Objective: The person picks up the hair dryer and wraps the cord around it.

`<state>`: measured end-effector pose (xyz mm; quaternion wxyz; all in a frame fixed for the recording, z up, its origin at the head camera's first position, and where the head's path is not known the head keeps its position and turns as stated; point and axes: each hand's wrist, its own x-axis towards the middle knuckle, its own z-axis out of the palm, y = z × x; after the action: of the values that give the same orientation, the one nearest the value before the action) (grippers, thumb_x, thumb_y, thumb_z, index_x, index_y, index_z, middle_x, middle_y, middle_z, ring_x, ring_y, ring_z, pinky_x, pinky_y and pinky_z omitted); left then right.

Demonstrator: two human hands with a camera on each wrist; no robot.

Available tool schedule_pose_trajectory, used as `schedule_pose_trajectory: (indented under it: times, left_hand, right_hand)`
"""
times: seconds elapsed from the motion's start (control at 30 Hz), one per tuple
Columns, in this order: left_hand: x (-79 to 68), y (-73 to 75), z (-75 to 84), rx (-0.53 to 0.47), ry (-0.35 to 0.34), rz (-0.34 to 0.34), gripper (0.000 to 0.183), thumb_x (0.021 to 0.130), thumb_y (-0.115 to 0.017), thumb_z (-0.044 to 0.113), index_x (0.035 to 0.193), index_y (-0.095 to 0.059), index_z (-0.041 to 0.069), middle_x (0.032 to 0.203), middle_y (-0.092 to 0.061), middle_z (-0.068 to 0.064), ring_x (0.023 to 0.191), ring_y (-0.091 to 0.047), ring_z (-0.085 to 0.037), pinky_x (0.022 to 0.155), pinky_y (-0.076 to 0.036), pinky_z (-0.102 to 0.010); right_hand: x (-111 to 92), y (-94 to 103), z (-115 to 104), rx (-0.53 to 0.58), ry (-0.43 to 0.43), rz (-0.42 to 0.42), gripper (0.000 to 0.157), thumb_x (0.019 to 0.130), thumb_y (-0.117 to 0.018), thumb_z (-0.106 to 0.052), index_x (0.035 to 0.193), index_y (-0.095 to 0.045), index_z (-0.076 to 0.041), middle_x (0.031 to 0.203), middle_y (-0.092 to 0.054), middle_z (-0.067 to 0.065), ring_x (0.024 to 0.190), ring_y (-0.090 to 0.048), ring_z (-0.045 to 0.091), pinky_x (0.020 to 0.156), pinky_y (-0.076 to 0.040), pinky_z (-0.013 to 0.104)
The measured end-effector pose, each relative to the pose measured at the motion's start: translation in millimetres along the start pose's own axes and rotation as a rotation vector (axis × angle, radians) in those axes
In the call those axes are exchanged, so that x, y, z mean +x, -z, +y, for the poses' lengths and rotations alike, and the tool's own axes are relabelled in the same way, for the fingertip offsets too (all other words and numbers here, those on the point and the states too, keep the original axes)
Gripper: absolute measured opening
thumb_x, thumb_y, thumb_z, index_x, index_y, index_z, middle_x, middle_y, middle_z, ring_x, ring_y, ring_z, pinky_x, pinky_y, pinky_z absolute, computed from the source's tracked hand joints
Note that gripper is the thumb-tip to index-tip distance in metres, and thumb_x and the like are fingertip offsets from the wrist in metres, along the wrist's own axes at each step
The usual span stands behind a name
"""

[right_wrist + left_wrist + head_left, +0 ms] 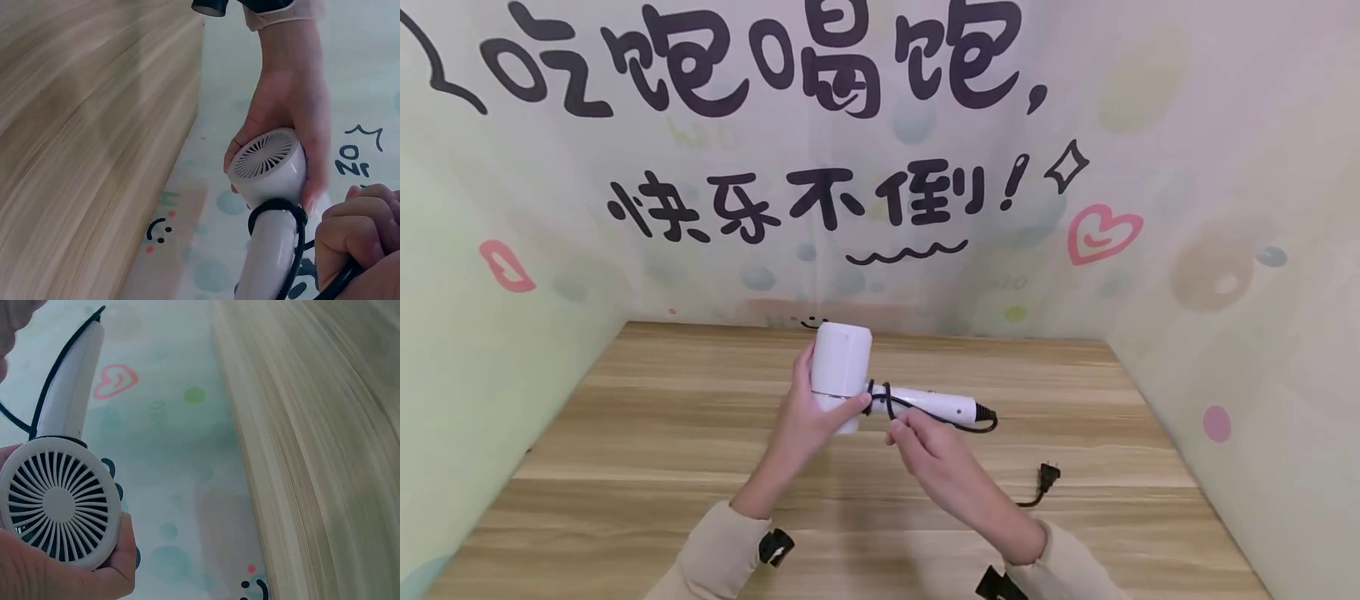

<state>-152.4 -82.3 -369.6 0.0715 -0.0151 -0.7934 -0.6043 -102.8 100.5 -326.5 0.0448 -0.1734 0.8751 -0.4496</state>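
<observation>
A white hair dryer (842, 360) is held up over the wooden table, its handle (940, 403) pointing right. My left hand (796, 427) grips the barrel, with the thumb along the side near the handle. The round slotted grille (59, 505) faces the left wrist camera. A black cord (279, 205) loops round the handle close to the barrel. Beside the handle, my right hand (942, 462) holds a stretch of this cord between curled fingers, as the right wrist view shows. The two-pin plug (1048, 477) lies to the right of that hand.
The wooden tabletop (647, 433) spreads beneath both hands. A pale wall (760, 142) with black lettering and coloured drawings rises behind it, and side walls stand left and right. Black straps (777, 547) are at the sleeves' cuffs.
</observation>
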Motion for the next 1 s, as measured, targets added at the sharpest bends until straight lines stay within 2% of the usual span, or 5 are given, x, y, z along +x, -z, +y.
schedule_pose_trajectory:
  times: [0.23,0.37,0.6,0.83,1.0]
  left_hand:
    - [-3.6,-6.2,2.3,0.030,-0.095,0.039,0.097,0.071,-0.080,0.021,0.147,-0.019,0.016,0.131,-0.048,-0.015,0.102,-0.055,-0.029,0.084,-0.048,-0.043]
    - [-3.4,-1.1,0.9,-0.028,-0.038,0.022,0.097,0.074,-0.079,0.021,0.147,-0.016,0.018,0.133,-0.046,-0.015,0.106,-0.053,-0.030,0.086,-0.047,-0.043]
    - [-5.7,3.6,3.2,-0.113,0.044,-0.023,0.095,0.075,-0.077,0.023,0.147,-0.015,0.023,0.132,-0.045,-0.014,0.107,-0.053,-0.030,0.085,-0.049,-0.039]
    - [-8.9,2.3,8.6,-0.224,0.084,-0.074,0.091,0.078,-0.074,0.018,0.147,-0.016,0.021,0.129,-0.044,-0.017,0.106,-0.053,-0.030,0.081,-0.051,-0.035]
    - [-11.4,1.9,9.7,-0.273,0.119,-0.106,0.087,0.079,-0.072,0.018,0.146,-0.017,0.019,0.129,-0.044,-0.017,0.106,-0.053,-0.029,0.081,-0.051,-0.034]
  right_hand:
    - [2.1,-26.4,2.6,-0.175,0.162,-0.015,0.022,0.100,-0.041,-0.023,0.085,-0.052,-0.011,0.059,-0.035,-0.009,0.052,-0.033,0.002,0.049,-0.035,0.020]
    - [2.8,-32.1,7.6,-0.256,0.236,-0.017,0.021,0.100,-0.042,-0.021,0.083,-0.049,-0.011,0.059,-0.032,-0.010,0.051,-0.031,0.002,0.048,-0.032,0.018]
    - [9.6,-33.0,29.0,-0.239,0.340,-0.070,0.017,0.099,-0.043,-0.018,0.088,-0.052,-0.009,0.061,-0.035,-0.010,0.055,-0.032,-0.001,0.053,-0.035,0.016]
    - [24.5,-26.7,53.4,-0.120,0.346,-0.159,0.020,0.100,-0.041,-0.019,0.091,-0.056,-0.009,0.064,-0.042,-0.008,0.057,-0.036,-0.001,0.053,-0.038,0.017]
    - [33.2,-24.7,68.1,-0.129,0.358,-0.176,0.023,0.099,-0.041,-0.023,0.089,-0.059,-0.012,0.072,-0.047,-0.004,0.065,-0.041,0.002,0.061,-0.042,0.020]
